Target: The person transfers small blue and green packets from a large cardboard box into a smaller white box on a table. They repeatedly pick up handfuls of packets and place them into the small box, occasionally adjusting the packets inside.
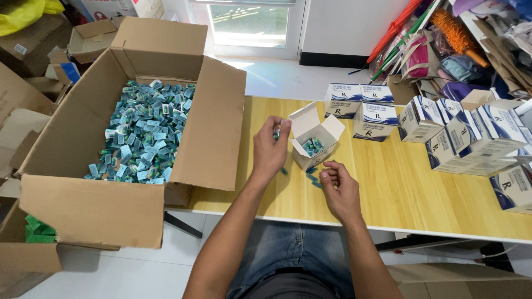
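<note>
Blister strips (pixel 276 133): a few blue-green strips are being pinched in the left hand (pixel 270 152), raised just left of the small open carton (pixel 313 145).
Left hand: fingers are being kept clamped on the strips, thumb against fingertips.
Right hand (pixel 339 188): fingers are being curled together over the table (pixel 399 188), beside loose strips (pixel 315 178) lying before the carton; whether a strip is pinched cannot be told.
Small open carton: white, flaps up, already being filled with strips.
Supply: a large cardboard box (pixel 210 127) at the left, a heap of the same strips (pixel 144 133) being stored inside.
Finished stock: closed white-and-blue cartons (pixel 377 119) are being stacked along the far and right table edge.
Handling note: strips are judged best kept flat and aligned, and lowered clear of the flaps.
</note>
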